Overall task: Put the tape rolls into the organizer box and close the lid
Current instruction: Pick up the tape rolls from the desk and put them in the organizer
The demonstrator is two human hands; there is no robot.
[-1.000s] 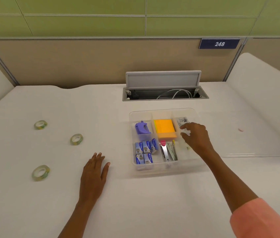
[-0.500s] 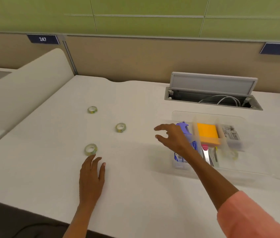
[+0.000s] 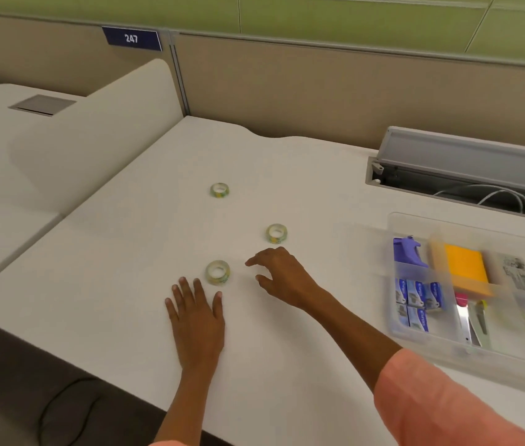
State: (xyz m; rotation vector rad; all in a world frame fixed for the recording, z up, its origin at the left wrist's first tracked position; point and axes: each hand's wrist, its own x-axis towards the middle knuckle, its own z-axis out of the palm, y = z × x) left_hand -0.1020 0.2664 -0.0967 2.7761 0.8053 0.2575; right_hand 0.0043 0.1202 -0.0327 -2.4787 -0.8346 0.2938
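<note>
Three clear tape rolls lie on the white desk: a near roll (image 3: 218, 272), a middle roll (image 3: 276, 233) and a far roll (image 3: 219, 190). My left hand (image 3: 197, 320) rests flat on the desk, fingertips just short of the near roll. My right hand (image 3: 282, 276) hovers with fingers spread and empty, between the near roll and the middle roll, touching neither. The clear organizer box (image 3: 396, 336) stands open at the right, holding a purple tool, orange sticky notes, staple boxes and a stapler. Its lid lies outside the view.
An open grey cable hatch (image 3: 467, 156) with white cables sits behind the box. A rounded white divider (image 3: 93, 140) borders the desk on the left. The desk's front edge runs just below my left forearm, with a dark cable on the floor.
My right hand has travelled left from the organizer box to the tape rolls. The head view has swung left. My left hand has stayed flat on the desk.
</note>
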